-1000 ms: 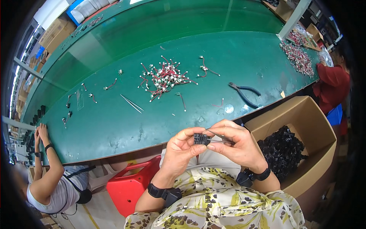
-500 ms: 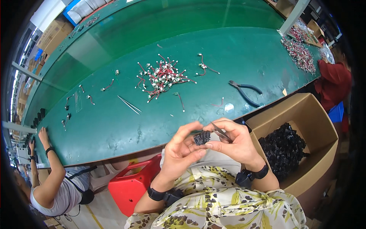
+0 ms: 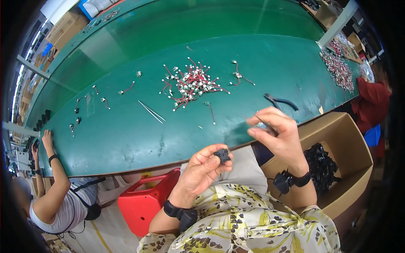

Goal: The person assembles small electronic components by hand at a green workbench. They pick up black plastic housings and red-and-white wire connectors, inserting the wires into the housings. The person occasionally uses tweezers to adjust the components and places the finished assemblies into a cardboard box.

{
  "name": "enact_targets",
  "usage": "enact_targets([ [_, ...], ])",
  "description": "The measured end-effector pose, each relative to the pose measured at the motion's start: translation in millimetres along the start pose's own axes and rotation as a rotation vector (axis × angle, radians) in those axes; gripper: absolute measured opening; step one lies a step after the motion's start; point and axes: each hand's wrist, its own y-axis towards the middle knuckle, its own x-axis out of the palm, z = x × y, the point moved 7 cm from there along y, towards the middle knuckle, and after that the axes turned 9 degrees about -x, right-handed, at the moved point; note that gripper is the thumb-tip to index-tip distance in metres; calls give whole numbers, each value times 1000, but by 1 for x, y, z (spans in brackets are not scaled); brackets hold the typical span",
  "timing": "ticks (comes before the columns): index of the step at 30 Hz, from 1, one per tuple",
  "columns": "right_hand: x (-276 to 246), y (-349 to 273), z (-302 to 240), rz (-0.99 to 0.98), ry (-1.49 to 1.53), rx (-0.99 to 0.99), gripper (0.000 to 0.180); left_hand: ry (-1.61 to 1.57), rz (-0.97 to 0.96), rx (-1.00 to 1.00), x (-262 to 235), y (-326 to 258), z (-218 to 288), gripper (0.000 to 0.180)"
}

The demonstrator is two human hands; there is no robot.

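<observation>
Black plastic part (image 3: 222, 155), small and knobbly, sits pinched between the thumb and fingertips of the left hand (image 3: 202, 168), held up over the lap just near of the green desk (image 3: 126, 139) edge. It looks light and rigid, probably a moulded housing, so it should take a firm pinch without deforming; its small size and uneven faces make it easy to fumble, and holding it by its opposite sides, as here, seems the safest hold. The left grip is pressed closed around it. The right hand (image 3: 278, 135) is raised to the right and a little farther off, apart from the part, its thumb and forefinger pressed together on something thin and pale; what that is cannot be told for certain, perhaps a fine wire or pin. On the desk beyond lie a pile of red-wired white connectors (image 3: 192, 84), a pair of tweezers (image 3: 152, 112) to its left, and pliers (image 3: 280, 101) to the right. An open cardboard box (image 3: 337, 156) holding more black parts stands at the near right, and a red plastic bin (image 3: 145, 200) sits below the desk.
</observation>
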Motion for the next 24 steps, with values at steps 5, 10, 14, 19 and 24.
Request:
enact_targets([
  [5, 37, 39, -12, -295, -487, -444, 31, -71, -90, 12, 4, 2, 0, 40],
  [10, 74, 64, -11, -517, -803, -655, 36, -59, -116, 20, 3, -2, 2, 40],
  [14, 89, 72, -5, -618, -843, -747, 17, -72, -75, -21, 0, -1, 0, 40],
  [19, 93, 80, 0, -614, -834, -773, 6, -87, -75, -3, 2, 1, 0, 37],
  [24, 71, 82, 1, -340, -440, -595, 14, -33, 31, 111, 5, -2, 7, 35],
])
